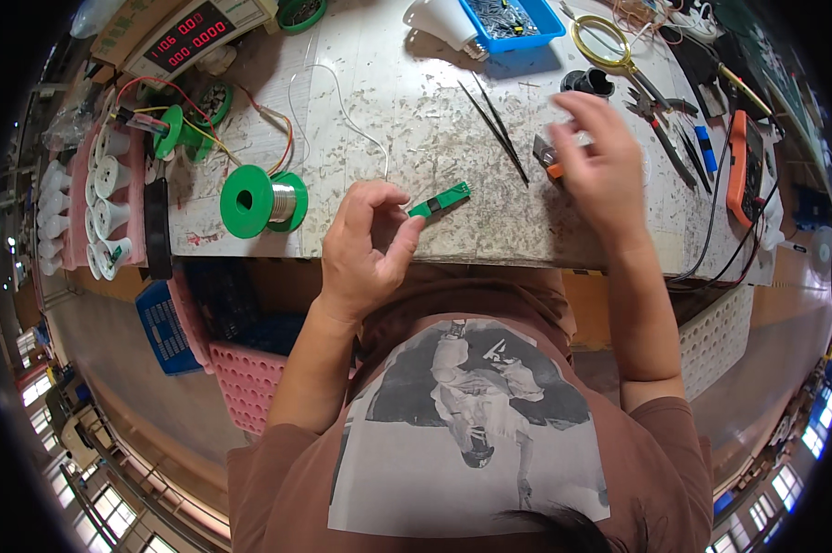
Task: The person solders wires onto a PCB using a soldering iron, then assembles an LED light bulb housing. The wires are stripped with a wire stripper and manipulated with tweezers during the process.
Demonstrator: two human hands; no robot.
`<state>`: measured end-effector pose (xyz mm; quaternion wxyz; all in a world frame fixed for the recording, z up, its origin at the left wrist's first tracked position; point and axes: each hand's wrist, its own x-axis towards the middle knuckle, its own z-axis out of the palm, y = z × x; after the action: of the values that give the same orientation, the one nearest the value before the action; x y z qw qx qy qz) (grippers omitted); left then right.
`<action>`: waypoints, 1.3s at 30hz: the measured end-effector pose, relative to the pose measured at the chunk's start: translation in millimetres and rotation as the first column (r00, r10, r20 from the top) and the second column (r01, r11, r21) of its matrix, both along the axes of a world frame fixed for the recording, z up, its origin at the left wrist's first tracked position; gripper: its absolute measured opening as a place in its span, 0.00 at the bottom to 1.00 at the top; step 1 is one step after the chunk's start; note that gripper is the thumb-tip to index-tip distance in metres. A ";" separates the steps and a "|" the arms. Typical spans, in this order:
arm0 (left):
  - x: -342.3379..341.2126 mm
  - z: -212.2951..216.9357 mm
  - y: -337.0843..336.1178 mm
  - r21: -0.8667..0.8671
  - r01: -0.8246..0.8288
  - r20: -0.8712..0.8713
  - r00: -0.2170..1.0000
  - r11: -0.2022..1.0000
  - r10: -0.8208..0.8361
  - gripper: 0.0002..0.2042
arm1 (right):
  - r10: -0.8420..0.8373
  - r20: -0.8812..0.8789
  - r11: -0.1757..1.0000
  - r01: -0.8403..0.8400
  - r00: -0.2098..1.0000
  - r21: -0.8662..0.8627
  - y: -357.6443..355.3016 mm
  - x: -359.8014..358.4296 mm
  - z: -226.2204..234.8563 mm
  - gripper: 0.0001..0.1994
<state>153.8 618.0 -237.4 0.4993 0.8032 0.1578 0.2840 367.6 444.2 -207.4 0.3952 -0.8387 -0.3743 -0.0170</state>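
Note:
A small green circuit board [452, 195] with a dark component on it extends from my left hand [365, 241], its near end pinched between thumb and fingers, just above the table's front edge. My right hand [609, 166] is over the table to the right, slightly blurred, thumb and index finger apart with nothing plainly gripped. Beside and partly behind its thumb is a small grey and orange object [548, 158], whose kind I cannot make out. Black tweezers [496, 131] lie between my two hands. A green spool of solder wire [284, 203] rests left of my left hand.
Farther back are a blue tray [526, 35] of small metal parts and a magnifying glass [603, 42]. Pliers [669, 147] and an orange multimeter [740, 170] lie at right. White lamp housings [112, 175] and a red digital display [190, 35] stand left.

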 end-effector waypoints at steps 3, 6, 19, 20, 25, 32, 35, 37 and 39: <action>-5.1 0.7 7.8 0.086 0.070 0.009 0.997 0.994 -0.071 0.09 | -0.205 -0.472 0.912 0.343 0.857 0.227 -35.8 36.1 -1.6 0.16; -3.6 3.5 10.6 0.271 0.081 0.046 0.994 0.959 -0.097 0.08 | -0.174 -0.661 0.735 0.543 0.730 0.407 -81.2 90.2 1.0 0.17; 7.7 9.3 -15.0 0.328 0.076 -0.132 0.991 0.942 -0.034 0.06 | -0.164 -0.737 0.586 0.666 0.656 0.462 -182.6 257.5 -14.7 0.13; 7.7 8.1 -16.1 0.265 0.044 -0.126 0.992 0.963 -0.011 0.06 | -0.168 -0.730 0.624 0.645 0.662 0.442 -187.4 265.5 -16.5 0.13; 8.1 9.0 -11.5 0.397 -0.011 -0.013 1.000 0.918 0.017 0.06 | -0.206 -0.723 0.635 0.652 0.659 0.414 -191.7 280.5 -17.6 0.12; 11.0 6.2 -7.2 0.480 0.027 -0.033 0.999 0.877 -0.013 0.07 | -0.310 -0.695 0.639 0.683 0.649 0.353 -186.8 294.6 -15.7 0.11; 14.4 8.9 -5.2 0.531 0.046 -0.007 0.999 0.846 -0.050 0.08 | -0.351 -0.712 0.681 0.687 0.608 0.251 -180.7 307.6 -6.6 0.11; 17.1 11.7 -3.5 0.548 0.063 -0.001 0.997 0.834 -0.075 0.08 | -0.342 -0.705 0.686 0.677 0.622 0.265 -177.7 309.3 -5.7 0.11; 19.6 13.5 -2.4 0.541 0.106 -0.045 0.994 0.834 -0.096 0.08 | -0.332 -0.698 0.692 0.667 0.634 0.277 -174.9 306.8 -4.0 0.11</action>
<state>173.4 615.5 -224.0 0.2644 0.9212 0.0323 0.2837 674.4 269.3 -211.4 0.6774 -0.7331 0.0481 0.0361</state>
